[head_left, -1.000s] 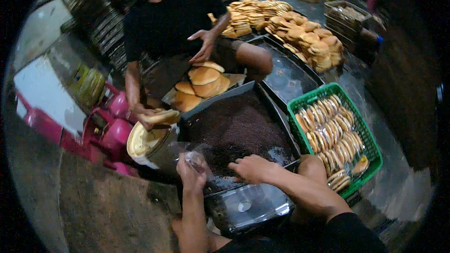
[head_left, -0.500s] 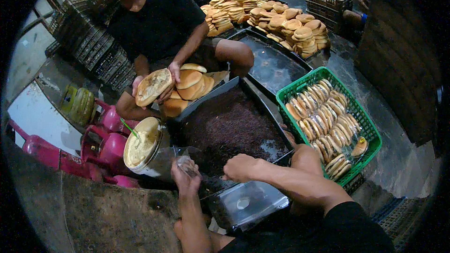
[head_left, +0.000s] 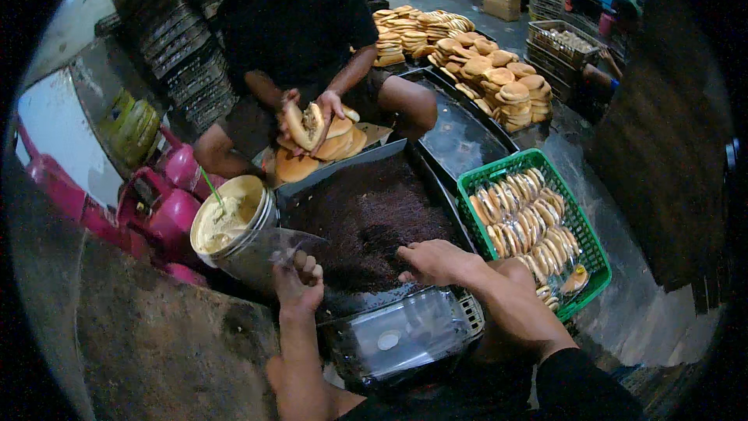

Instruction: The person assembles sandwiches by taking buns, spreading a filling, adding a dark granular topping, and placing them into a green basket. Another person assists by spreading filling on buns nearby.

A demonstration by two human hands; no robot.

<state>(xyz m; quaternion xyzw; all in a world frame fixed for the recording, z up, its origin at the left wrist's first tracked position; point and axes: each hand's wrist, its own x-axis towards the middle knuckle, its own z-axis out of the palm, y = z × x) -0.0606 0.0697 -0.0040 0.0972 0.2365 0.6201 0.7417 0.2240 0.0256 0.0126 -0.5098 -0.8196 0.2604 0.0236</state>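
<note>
My left hand [head_left: 302,287] is closed round a clear plastic bag [head_left: 290,245], which stands up loosely from the fingers beside the white bucket [head_left: 269,217]. My right hand [head_left: 438,262] hovers at the near side of a metal tray full of dark brown sprinkles [head_left: 366,206]; its thumb and forefinger are apart, with nothing visible between them. Just below my hands lies a stack of clear plastic bags [head_left: 409,331] in a dark holder. Cream with a green-handled tool [head_left: 210,187] in it fills the bucket.
Opposite me a person holds a split bread [head_left: 305,126] above more round breads [head_left: 339,142]. At right stands a green crate [head_left: 600,284] of bagged breads. Heaped breads [head_left: 487,62] lie behind a black tray [head_left: 460,121]. Pink gas cylinders [head_left: 173,214] stand at left.
The view has shifted. My right hand has moved away from my left and its thumb and forefinger have parted. The other person has folded the flat-held bread open.
</note>
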